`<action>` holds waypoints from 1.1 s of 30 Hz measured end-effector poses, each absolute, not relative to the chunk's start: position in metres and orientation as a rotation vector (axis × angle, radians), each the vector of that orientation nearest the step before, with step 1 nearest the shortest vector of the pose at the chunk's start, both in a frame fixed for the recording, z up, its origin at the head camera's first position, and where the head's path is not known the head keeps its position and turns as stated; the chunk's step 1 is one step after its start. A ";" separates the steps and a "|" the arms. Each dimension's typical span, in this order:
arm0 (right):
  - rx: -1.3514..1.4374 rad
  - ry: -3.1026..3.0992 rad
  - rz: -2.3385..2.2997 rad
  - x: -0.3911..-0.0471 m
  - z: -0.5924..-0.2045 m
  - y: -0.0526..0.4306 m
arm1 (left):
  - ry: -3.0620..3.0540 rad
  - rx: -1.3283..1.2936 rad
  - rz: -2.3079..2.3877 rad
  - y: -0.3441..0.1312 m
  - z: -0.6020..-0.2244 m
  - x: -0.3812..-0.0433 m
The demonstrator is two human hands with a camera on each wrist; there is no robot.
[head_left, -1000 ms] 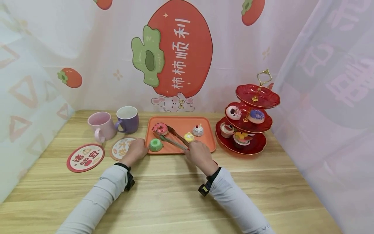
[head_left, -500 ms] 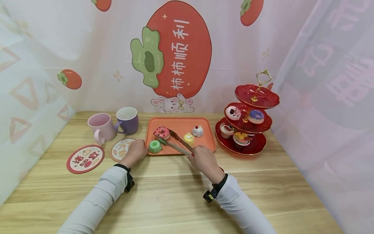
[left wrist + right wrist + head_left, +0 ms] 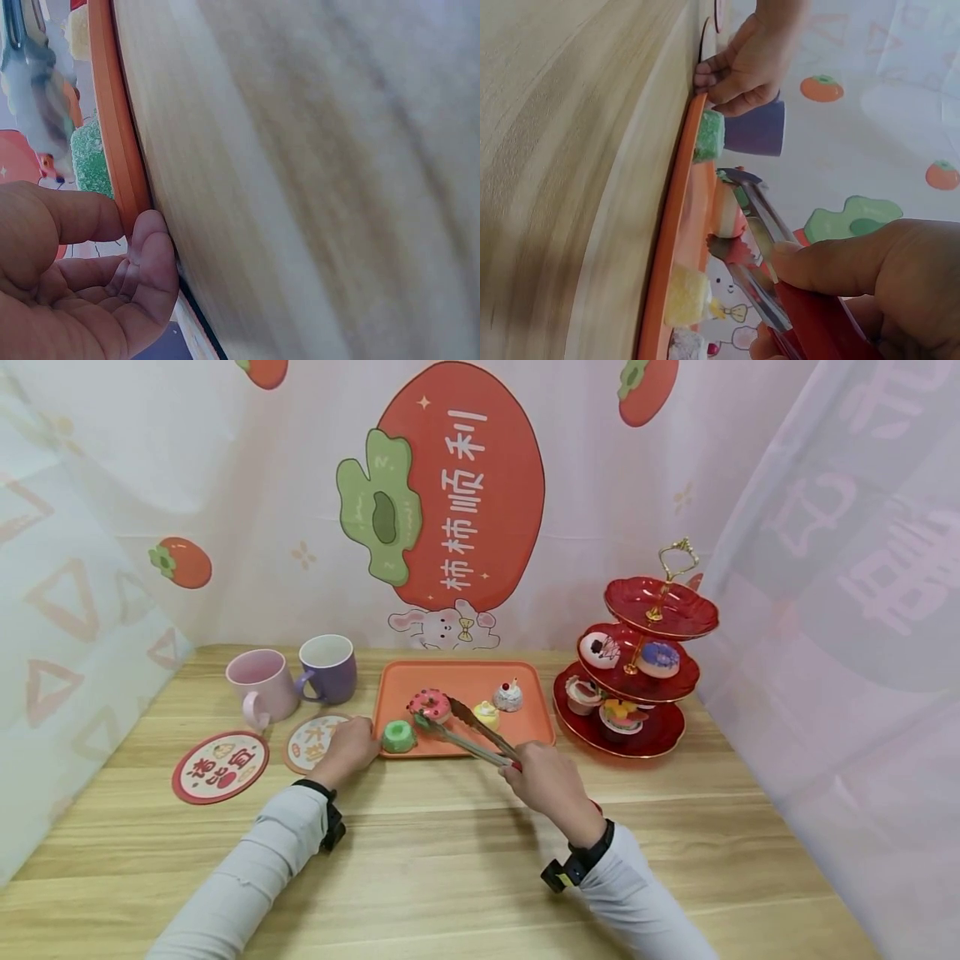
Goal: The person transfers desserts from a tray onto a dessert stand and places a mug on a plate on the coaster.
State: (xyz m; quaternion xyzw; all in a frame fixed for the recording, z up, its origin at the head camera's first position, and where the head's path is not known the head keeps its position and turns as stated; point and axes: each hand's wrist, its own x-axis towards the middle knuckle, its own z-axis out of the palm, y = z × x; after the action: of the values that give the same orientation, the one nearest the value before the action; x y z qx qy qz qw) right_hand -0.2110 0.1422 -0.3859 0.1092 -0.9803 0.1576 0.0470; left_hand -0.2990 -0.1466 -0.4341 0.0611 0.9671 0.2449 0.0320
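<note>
My left hand (image 3: 347,750) pinches the near left corner of the orange tray (image 3: 457,670) between thumb and fingers. In my right hand (image 3: 551,783) are metal tongs (image 3: 467,743) with red grips (image 3: 821,326). The tongs' tips stand on either side of a pink donut (image 3: 430,702) over the tray's left half; whether it touches the tray is unclear. Close to my left hand on the tray sits a green ring-shaped cake (image 3: 398,737). A yellow cake (image 3: 486,718) and a white cake with a red berry (image 3: 507,695) stand on the tray's right side.
Right of the tray rises a red three-tier stand (image 3: 660,610) with cakes on its lower two plates. Pink (image 3: 262,681) and purple (image 3: 330,668) mugs stand at left, behind two round coasters (image 3: 221,768). A printed curtain (image 3: 277,527) hangs behind the table.
The tongs and the pink donut have shifted right and slightly nearer to me. My right hand has moved back and right. The left hand stays at the tray's corner.
</note>
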 end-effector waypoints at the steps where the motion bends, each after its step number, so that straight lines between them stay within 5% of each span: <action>1: 0.327 -2.992 0.480 -0.210 -0.386 0.145 | 2.977 0.189 0.757 -0.146 -0.435 -0.299; 33: 0.301 -2.878 0.520 -0.176 -0.366 0.202 | 2.980 0.196 0.785 -0.146 -0.437 -0.299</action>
State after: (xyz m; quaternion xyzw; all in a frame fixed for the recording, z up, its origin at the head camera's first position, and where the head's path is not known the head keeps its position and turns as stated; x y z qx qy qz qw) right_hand -0.1755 0.2023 -0.3661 0.1018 -0.9739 0.1760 0.1006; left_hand -0.2987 -0.1461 -0.4372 0.0635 0.9647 0.2541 0.0269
